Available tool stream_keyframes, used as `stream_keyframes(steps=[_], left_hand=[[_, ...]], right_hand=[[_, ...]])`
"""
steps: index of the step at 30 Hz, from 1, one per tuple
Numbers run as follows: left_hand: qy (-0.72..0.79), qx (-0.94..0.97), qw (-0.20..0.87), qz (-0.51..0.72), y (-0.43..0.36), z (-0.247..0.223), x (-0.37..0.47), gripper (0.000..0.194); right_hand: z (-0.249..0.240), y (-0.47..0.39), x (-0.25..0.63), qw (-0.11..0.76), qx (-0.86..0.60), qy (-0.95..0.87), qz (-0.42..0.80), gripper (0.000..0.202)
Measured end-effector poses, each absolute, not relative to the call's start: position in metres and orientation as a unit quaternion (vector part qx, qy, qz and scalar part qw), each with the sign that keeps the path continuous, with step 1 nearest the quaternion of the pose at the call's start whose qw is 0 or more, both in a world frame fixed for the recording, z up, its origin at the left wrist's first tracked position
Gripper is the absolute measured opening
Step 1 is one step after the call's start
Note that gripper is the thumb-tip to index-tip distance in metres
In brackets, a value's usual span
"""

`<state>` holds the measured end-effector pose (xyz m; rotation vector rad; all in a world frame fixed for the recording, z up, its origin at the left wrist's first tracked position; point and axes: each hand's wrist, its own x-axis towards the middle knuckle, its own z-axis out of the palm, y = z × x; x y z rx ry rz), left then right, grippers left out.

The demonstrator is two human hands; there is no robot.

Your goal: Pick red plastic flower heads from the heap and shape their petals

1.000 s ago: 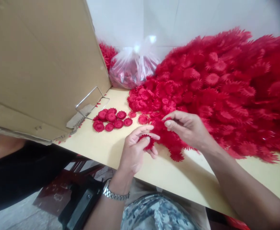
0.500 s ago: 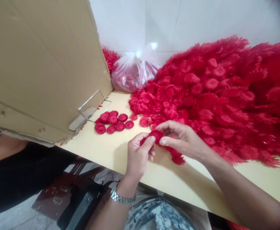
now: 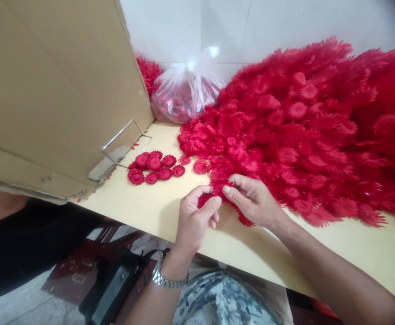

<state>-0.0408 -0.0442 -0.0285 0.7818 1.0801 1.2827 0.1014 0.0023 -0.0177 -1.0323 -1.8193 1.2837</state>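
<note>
My left hand (image 3: 197, 212) is closed on a red fabric flower piece (image 3: 204, 199), with the thumb pressed over it. Beside it, my right hand (image 3: 253, 198) pinches a red petal piece (image 3: 222, 187) between thumb and fingers, close to the left thumb. Just below the right fingers a loose red flower piece (image 3: 245, 220) lies on the table. To the left rests a small group of finished-looking round red flowers (image 3: 154, 164) with toothed edges. A big heap of red toothed flower pieces (image 3: 295, 131) spreads behind and right of my hands.
A tall cardboard sheet (image 3: 58, 90) stands at the left, with a bent wire frame (image 3: 126, 140) at its foot. A tied clear plastic bag (image 3: 187, 95) of red pieces leans by the wall. A person's dark-clothed leg (image 3: 31, 243) shows beyond the cardboard.
My right thumb and fingers have drawn in toward the left thumb, onto the red piece. The view has shifted slightly; the group of flowers on the left looks the same.
</note>
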Motion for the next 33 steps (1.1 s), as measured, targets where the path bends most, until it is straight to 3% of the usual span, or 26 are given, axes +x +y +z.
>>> stream_keyframes(steps=[4,12,17,22,24,29,33], left_hand=[[0.469,0.319,0.614,0.549,-0.044,-0.027,-0.037,0.023],[0.471,0.312,0.617,0.547,-0.045,-0.027,-0.032,0.017],[0.501,0.422,0.515,0.553,-0.045,-0.028,-0.043,0.019],[0.544,0.525,0.388,0.528,-0.042,-0.019,-0.052,0.014],[0.542,0.525,0.406,0.516,-0.041,-0.018,-0.051,0.01],[0.508,0.424,0.562,0.495,-0.041,-0.028,-0.047,0.015],[0.479,0.377,0.585,0.535,-0.043,-0.031,-0.043,0.016]], right_hand=[[-0.02,0.0,0.099,0.355,-0.413,-0.684,0.486,0.037],[-0.013,-0.003,0.092,0.341,-0.328,-0.62,0.626,0.045],[-0.014,0.002,0.096,0.356,-0.395,-0.649,0.544,0.054],[-0.014,0.006,0.101,0.338,-0.372,-0.669,0.548,0.052],[-0.015,0.006,0.102,0.336,-0.362,-0.676,0.546,0.05],[-0.018,0.004,0.102,0.356,-0.32,-0.686,0.548,0.038],[-0.016,0.002,0.102,0.353,-0.283,-0.693,0.562,0.03]])
